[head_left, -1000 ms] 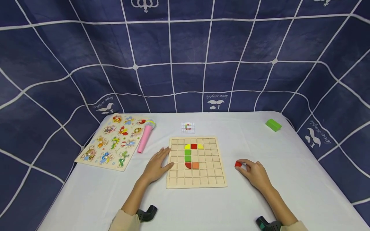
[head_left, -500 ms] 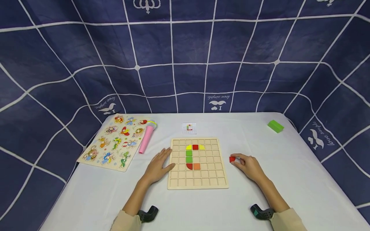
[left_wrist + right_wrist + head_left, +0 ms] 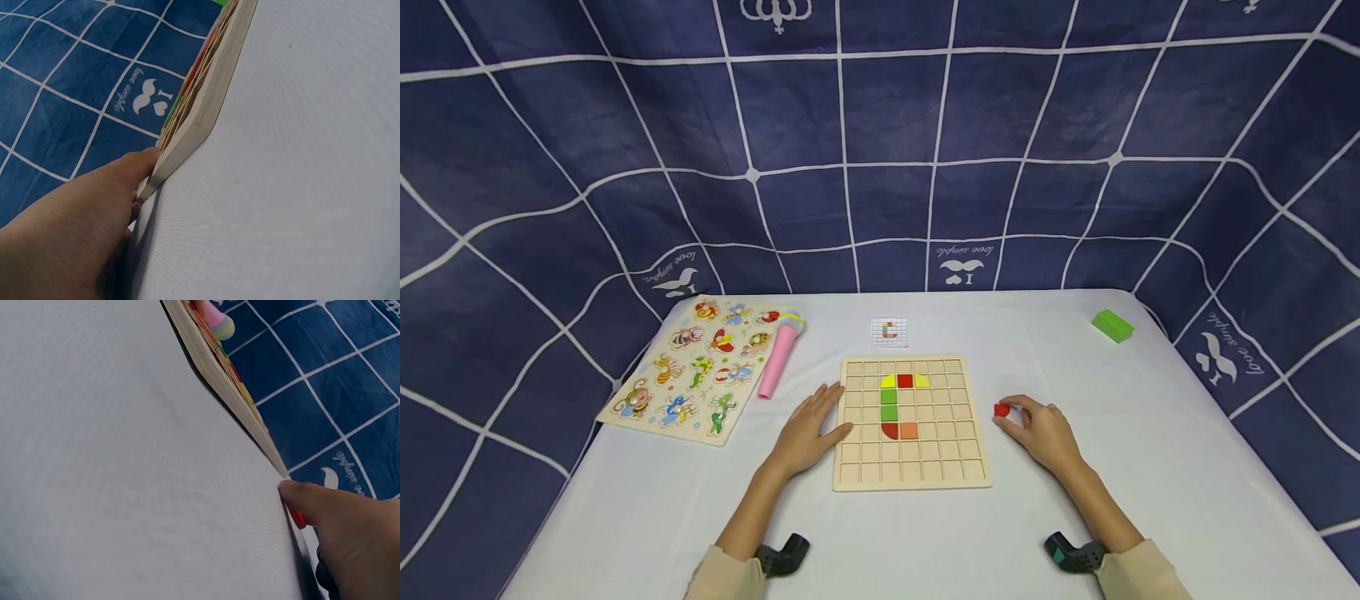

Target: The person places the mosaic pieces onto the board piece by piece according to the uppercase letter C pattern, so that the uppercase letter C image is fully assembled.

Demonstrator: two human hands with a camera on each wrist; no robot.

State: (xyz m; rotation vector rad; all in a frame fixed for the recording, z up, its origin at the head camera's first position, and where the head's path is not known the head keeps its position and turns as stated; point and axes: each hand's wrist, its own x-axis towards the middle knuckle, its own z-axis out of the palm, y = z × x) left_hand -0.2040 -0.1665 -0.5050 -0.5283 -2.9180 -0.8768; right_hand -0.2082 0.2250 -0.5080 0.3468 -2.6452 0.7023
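Note:
A square wooden grid board (image 3: 947, 454) lies at the middle of the table. Set in its cells are several flat pieces: yellow corners, a red square (image 3: 905, 381), green squares (image 3: 889, 404), a dark red rounded piece (image 3: 890, 431) and an orange square (image 3: 908, 430). My left hand (image 3: 806, 433) rests at the board's left edge, fingers extended, the thumb touching the rim. To the right of the board, my right hand (image 3: 1043, 431) pinches a small red block (image 3: 1002, 410) between thumb and fingers, apart from the board. In the right wrist view the hand mostly hides this red block (image 3: 296, 516).
Behind the board lies a small printed pattern card (image 3: 889, 332). At the left are an insect picture puzzle board (image 3: 655, 419) and a pink toy microphone (image 3: 777, 360). A green block (image 3: 1112, 326) sits at the back right. Blue gridded cloth (image 3: 887, 200) hangs behind the table.
My right hand has moved left and slightly away from me with the red block, closer to the board, then nearly stopped. My left hand has stayed at the board's edge.

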